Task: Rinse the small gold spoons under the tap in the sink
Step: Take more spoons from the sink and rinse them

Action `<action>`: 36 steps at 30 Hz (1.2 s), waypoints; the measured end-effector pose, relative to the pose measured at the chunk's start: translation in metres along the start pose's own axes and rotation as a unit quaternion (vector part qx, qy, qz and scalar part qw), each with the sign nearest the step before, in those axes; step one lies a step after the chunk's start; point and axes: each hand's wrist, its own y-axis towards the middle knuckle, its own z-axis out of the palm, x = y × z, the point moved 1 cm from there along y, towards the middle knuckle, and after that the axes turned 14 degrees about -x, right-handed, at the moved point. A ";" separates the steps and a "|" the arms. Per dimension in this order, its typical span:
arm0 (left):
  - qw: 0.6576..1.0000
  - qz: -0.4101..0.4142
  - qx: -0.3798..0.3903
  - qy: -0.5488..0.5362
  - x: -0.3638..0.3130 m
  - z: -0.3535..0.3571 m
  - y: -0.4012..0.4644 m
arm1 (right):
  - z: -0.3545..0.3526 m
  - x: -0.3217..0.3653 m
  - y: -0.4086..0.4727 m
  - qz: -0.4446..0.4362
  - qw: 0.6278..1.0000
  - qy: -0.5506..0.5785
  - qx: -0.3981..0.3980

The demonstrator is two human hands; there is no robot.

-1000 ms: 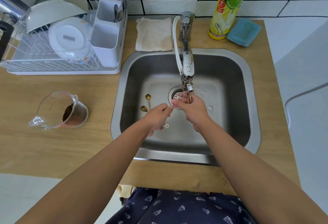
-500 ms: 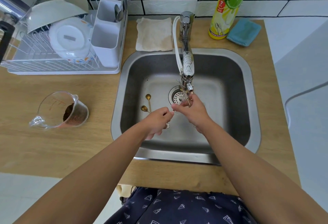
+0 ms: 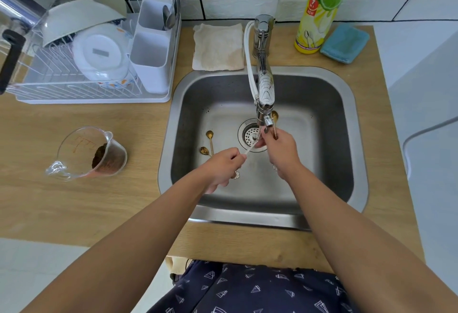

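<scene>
Small gold metal spoon (image 3: 274, 120) pinched upright in right hand (image 3: 280, 150) just under chrome tap spout (image 3: 264, 104); light, stiff, probably slippery wet, best gripped mid-handle. Left hand (image 3: 223, 165) nearby, fingers curled on a thin pale stem. Two more gold spoons (image 3: 208, 144) left of tap, on steel sink (image 3: 329, 104) floor.

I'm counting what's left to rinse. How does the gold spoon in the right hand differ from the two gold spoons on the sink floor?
The held spoon is up off the steel, gripped by the right hand beside the tap; the two lying spoons rest flat on the sink floor, left of the drain. The held spoon shows mostly its bowl; the lying spoons show bowl and stem. All three are small and gold.
</scene>
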 end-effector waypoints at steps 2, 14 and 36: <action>1.000 -0.003 -0.002 0.000 -0.003 0.000 0.001 | 0.001 -0.002 -0.008 -0.007 0.999 -0.008 0.052; 0.993 -0.003 -0.058 0.101 0.002 0.001 0.007 | 0.012 -0.001 -0.018 0.073 0.995 0.040 0.046; 0.969 0.203 -0.061 0.124 -0.055 0.023 0.053 | -0.034 0.020 0.005 0.138 0.962 0.227 -0.068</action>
